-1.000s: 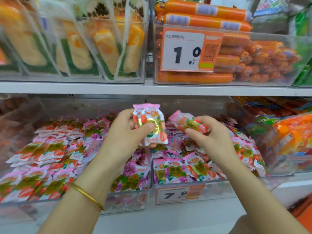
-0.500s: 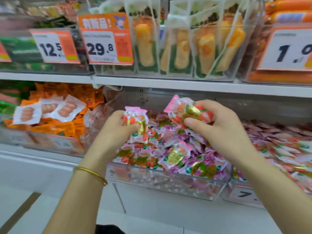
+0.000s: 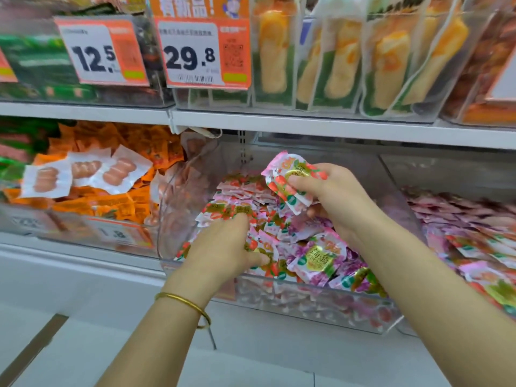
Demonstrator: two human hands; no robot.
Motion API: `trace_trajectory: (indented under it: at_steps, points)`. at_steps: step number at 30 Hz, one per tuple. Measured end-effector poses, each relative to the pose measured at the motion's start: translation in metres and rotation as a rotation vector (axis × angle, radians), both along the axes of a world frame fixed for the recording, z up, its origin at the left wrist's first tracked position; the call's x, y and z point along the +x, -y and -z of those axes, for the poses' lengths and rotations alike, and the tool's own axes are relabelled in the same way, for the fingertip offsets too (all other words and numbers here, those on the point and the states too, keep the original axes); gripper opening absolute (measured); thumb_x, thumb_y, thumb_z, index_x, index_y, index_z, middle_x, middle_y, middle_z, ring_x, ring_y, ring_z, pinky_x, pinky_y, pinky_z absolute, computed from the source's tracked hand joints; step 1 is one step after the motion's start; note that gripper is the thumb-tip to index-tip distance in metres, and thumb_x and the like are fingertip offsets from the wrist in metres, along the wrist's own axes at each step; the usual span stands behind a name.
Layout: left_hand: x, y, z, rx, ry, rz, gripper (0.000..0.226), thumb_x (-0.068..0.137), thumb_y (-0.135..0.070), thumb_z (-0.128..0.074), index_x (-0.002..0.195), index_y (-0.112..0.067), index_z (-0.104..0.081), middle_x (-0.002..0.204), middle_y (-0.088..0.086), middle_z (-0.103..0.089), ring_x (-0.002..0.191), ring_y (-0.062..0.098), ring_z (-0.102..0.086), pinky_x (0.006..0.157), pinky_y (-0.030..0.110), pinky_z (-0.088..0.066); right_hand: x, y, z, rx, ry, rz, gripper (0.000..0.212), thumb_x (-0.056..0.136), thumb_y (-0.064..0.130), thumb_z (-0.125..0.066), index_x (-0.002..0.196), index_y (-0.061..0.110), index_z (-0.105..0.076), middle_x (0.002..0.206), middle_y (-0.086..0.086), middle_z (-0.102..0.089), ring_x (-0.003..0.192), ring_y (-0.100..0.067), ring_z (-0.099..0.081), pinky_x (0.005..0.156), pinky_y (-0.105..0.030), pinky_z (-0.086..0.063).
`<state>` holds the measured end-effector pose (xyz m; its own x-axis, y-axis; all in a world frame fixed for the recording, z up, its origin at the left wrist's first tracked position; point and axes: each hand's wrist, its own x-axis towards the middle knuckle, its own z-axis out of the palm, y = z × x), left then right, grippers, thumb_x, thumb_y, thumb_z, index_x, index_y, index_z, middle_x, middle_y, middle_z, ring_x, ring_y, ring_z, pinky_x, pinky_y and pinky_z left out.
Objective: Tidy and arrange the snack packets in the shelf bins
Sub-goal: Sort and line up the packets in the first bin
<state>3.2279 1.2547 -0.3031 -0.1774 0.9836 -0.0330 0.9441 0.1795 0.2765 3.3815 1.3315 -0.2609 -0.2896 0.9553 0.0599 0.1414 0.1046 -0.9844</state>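
At the front of the clear, hard plastic bin the left hand lies with bent fingers on its heap of small glossy pink packets, grip impossible to tell, and above the bin's middle the right hand pinches a crinkled pink packet.

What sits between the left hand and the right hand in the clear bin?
Head view: loose pink snack packets heaped in the clear bin fill the gap between left hand and right hand.
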Motion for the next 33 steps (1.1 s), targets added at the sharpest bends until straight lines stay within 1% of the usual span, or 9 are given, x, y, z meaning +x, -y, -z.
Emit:
trace_trajectory:
  at_steps: [3, 6, 11, 15, 20, 24, 27, 30, 33]
  points:
    - [-0.004, 0.001, -0.001, 0.043, -0.126, 0.026, 0.063, 0.07, -0.06, -0.066, 0.109, -0.016, -0.045, 0.107, 0.002, -0.041, 0.111, 0.023, -0.038, 0.089, 0.032, -0.037, -0.005, -0.004, 0.0, -0.076, -0.03, 0.021, 0.012, 0.085, 0.017, -0.066, 0.078, 0.008, -0.062, 0.056, -0.001, -0.049, 0.048, -0.015, -0.046, 0.043, -0.026, -0.04]
    - [-0.006, 0.003, 0.0, 0.009, 0.056, 0.163, 0.047, 0.074, -0.047, -0.07, 0.109, -0.021, -0.052, 0.097, -0.005, -0.041, 0.1, 0.016, -0.044, 0.083, 0.027, -0.039, -0.012, -0.01, 0.001, -0.127, 0.036, 0.021, 0.013, 0.088, 0.015, -0.061, 0.078, 0.008, -0.057, 0.064, -0.005, -0.044, 0.047, -0.016, -0.045, 0.045, -0.028, -0.044]
    - [-0.005, 0.002, -0.005, -0.086, 0.2, 0.28, 0.025, 0.086, -0.03, -0.063, 0.11, -0.023, -0.067, 0.089, -0.007, -0.054, 0.087, 0.011, -0.056, 0.079, 0.024, -0.047, -0.029, -0.027, 0.01, -0.008, 0.407, 0.041, 0.017, 0.09, 0.009, -0.051, 0.075, 0.004, -0.044, 0.058, -0.008, -0.044, 0.044, -0.025, -0.057, 0.054, -0.034, -0.049]
    - [-0.014, -0.004, -0.006, -0.044, 0.312, 0.204, 0.016, 0.089, -0.022, -0.059, 0.101, -0.02, -0.07, 0.09, -0.003, -0.067, 0.075, 0.008, -0.059, 0.065, 0.018, -0.047, -0.053, -0.028, 0.014, -0.015, 0.534, 0.034, 0.018, 0.095, 0.011, -0.046, 0.081, 0.001, -0.043, 0.058, -0.01, -0.049, 0.055, -0.026, -0.066, 0.038, -0.022, -0.043]
    - [-0.025, -0.025, 0.008, 0.206, -0.013, 0.138, 0.025, 0.089, -0.017, -0.055, 0.11, -0.01, -0.067, 0.113, 0.007, -0.06, 0.109, 0.022, -0.052, 0.093, 0.03, -0.041, -0.06, -0.03, 0.016, 0.163, 0.827, 0.068, 0.02, 0.094, 0.024, -0.049, 0.089, 0.006, -0.042, 0.068, -0.003, -0.055, 0.06, -0.022, -0.056, 0.051, -0.028, -0.038]
    - [-0.027, -0.038, 0.021, 0.081, -0.117, 0.233, 0.026, 0.087, -0.023, -0.052, 0.103, -0.007, -0.064, 0.115, 0.007, -0.058, 0.113, 0.029, -0.049, 0.091, 0.044, -0.044, -0.046, -0.038, 0.006, 0.2, 0.797, 0.044, 0.028, 0.095, 0.02, -0.044, 0.07, 0.01, -0.039, 0.068, -0.004, -0.047, 0.056, -0.017, -0.044, 0.048, -0.029, -0.033]
    - [-0.029, -0.039, 0.022, 0.048, -0.153, 0.218, 0.025, 0.088, -0.027, -0.053, 0.097, -0.008, -0.066, 0.112, 0.008, -0.062, 0.11, 0.028, -0.053, 0.088, 0.043, -0.048, -0.047, -0.042, 0.006, 0.123, 0.674, 0.043, 0.01, 0.094, 0.014, -0.047, 0.097, 0.004, -0.045, 0.08, -0.009, -0.05, 0.059, -0.024, -0.054, 0.053, -0.033, -0.048]
    - [-0.033, -0.039, 0.017, 0.061, -0.105, 0.155, 0.022, 0.085, -0.024, -0.055, 0.074, -0.009, -0.066, 0.091, 0.011, -0.066, 0.092, 0.031, -0.058, 0.076, 0.041, -0.052, -0.057, -0.042, 0.013, -0.027, 0.577, -0.033, 0.019, 0.093, 0.008, -0.05, 0.111, 0.001, -0.046, 0.089, -0.012, -0.055, 0.067, -0.028, -0.068, 0.063, -0.037, -0.059]
    - [-0.034, -0.039, 0.013, 0.055, -0.033, 0.127, 0.024, 0.082, -0.018, -0.054, 0.06, -0.011, -0.057, 0.075, 0.01, -0.063, 0.077, 0.03, -0.057, 0.072, 0.042, -0.052, -0.064, -0.039, 0.022, -0.008, 0.755, -0.086, 0.015, 0.093, 0.012, -0.052, 0.09, -0.001, -0.059, 0.08, -0.015, -0.063, 0.059, -0.026, -0.066, 0.062, -0.035, -0.056]
